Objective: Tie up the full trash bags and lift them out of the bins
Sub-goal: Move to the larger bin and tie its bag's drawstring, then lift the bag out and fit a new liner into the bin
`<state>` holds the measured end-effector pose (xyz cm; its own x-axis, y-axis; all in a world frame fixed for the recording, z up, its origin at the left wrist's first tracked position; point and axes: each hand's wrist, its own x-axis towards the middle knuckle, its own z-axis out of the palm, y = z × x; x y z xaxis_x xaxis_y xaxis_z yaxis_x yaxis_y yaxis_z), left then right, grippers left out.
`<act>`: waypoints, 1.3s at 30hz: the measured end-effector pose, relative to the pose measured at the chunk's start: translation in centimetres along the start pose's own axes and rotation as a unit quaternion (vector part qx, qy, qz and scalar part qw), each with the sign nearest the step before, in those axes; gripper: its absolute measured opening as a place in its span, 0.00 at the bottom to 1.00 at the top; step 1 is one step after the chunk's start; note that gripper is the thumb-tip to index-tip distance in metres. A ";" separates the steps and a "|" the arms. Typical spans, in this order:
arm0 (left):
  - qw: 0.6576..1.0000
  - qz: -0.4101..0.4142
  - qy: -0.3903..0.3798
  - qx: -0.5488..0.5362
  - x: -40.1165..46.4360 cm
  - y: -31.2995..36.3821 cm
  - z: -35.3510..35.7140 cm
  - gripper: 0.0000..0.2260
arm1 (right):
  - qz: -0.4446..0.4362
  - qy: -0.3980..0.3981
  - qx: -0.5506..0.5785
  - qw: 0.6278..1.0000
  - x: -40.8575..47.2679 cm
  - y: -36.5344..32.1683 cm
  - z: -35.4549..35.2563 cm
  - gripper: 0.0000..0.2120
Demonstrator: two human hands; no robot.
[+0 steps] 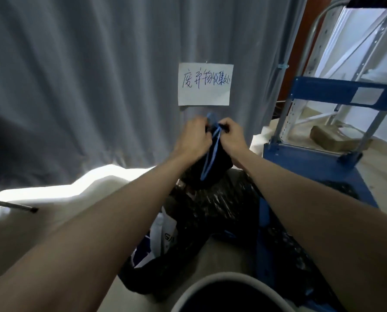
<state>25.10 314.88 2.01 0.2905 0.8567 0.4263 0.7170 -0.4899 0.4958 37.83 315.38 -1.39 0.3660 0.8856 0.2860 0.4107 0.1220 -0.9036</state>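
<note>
- Both bare arms reached forward from the bottom of the view, the two hands meeting close together at the centre.
- The left hand (191,137) had its fingers curled, pinching the gathered top of a black trash bag (210,176).
- The right hand (232,134), just beside the left, also had its fingers curled and pinched the bag's blue drawstring (211,152), which ran as a loop down from between the hands.
- The bag hung below the hands, its shiny black body bulging down between the forearms.
- Nearer the person than the hands, the rounded grey rim of a bin (224,280) showed at the bottom edge.
- Behind the hands hung a grey curtain (86,75) with a white paper sign (203,84) bearing handwritten characters, just above the hands.
- To the right of the right hand stood a blue metal shelf frame (323,154).
- To the left of the left hand lay pale white material (75,190).
</note>
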 end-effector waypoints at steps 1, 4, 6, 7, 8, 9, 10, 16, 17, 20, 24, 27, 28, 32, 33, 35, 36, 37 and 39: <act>0.999 -0.017 -0.038 0.029 -0.8 -0.7 1.4 0.07 | 0.011 -0.013 -0.032 0.999 -0.9 1.8 0.1 0.11; 0.989 -0.035 -0.116 0.080 -2.9 -1.9 5.3 0.08 | 0.035 -0.043 -0.138 0.989 -3.7 5.9 -0.6 0.09; 0.979 -0.033 -0.169 0.105 -4.4 -2.3 7.4 0.09 | 0.030 -0.087 -0.182 0.979 -5.3 7.6 -0.8 0.10; 0.971 -0.027 -0.206 0.120 -5.1 -2.7 8.1 0.10 | 0.026 -0.122 -0.201 0.972 -6.0 8.1 -0.7 0.10; 0.960 -0.022 -0.246 0.135 -5.7 -2.9 8.9 0.11 | 0.030 -0.164 -0.226 0.960 -6.6 8.5 -0.6 0.11; 0.946 -0.021 -0.288 0.148 -6.2 -3.3 9.5 0.13 | 0.030 -0.202 -0.253 0.946 -7.2 8.8 -0.5 0.11; 0.932 -0.024 -0.323 0.161 -6.6 -3.7 10.0 0.15 | 0.031 -0.232 -0.277 0.932 -7.8 8.8 -0.6 0.11; 0.926 -0.037 -0.300 0.225 -8.0 -2.8 8.9 0.22 | 0.024 -0.258 -0.319 0.912 -10.2 7.5 -2.1 0.20; 0.933 -0.036 -0.273 0.232 -8.2 -2.3 8.3 0.22 | 0.018 -0.248 -0.326 0.912 -10.6 7.2 -2.7 0.21; 0.940 -0.031 -0.223 0.257 -8.7 -0.3 6.7 0.22 | 0.000 -0.225 -0.342 0.912 -12.1 5.7 -4.6 0.26; 0.946 0.014 -0.199 0.256 -9.8 3.6 5.0 0.23 | -0.008 -0.187 -0.377 0.907 -14.7 3.8 -8.3 0.27; 0.946 0.032 -0.212 0.243 -11.3 7.2 5.2 0.23 | -0.002 -0.171 -0.417 0.893 -17.1 3.5 -12.1 0.27; 0.945 0.039 -0.216 0.242 -11.8 8.4 5.7 0.23 | 0.004 -0.167 -0.426 0.889 -17.9 3.7 -13.6 0.27; 0.938 0.072 -0.249 0.230 -14.0 13.4 8.6 0.25 | 0.062 -0.138 -0.457 0.876 -20.7 5.7 -19.9 0.26; 0.934 0.079 -0.263 0.230 -14.7 14.4 9.5 0.25 | 0.081 -0.133 -0.461 0.874 -21.4 6.5 -21.4 0.25; 0.924 0.097 -0.287 0.232 -16.0 16.2 11.6 0.25 | 0.116 -0.128 -0.459 0.871 -22.8 8.3 -23.9 0.25; 0.920 0.104 -0.299 0.231 -16.7 16.8 12.7 0.24 | 0.131 -0.130 -0.459 0.869 -23.4 9.3 -24.9 0.24; 0.916 0.110 -0.313 0.227 -17.3 17.3 13.8 0.24 | 0.144 -0.135 -0.460 0.866 -24.1 10.3 -25.7 0.24; 0.906 0.116 -0.344 0.219 -18.5 17.9 16.0 0.24 | 0.166 -0.147 -0.460 0.860 -25.3 12.1 -26.8 0.24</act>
<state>42.70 292.82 -9.13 0.6834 0.7110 -0.1658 0.7251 -0.6875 0.0404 55.92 282.43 -10.97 0.4198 0.8945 -0.1536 0.8605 -0.4460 -0.2462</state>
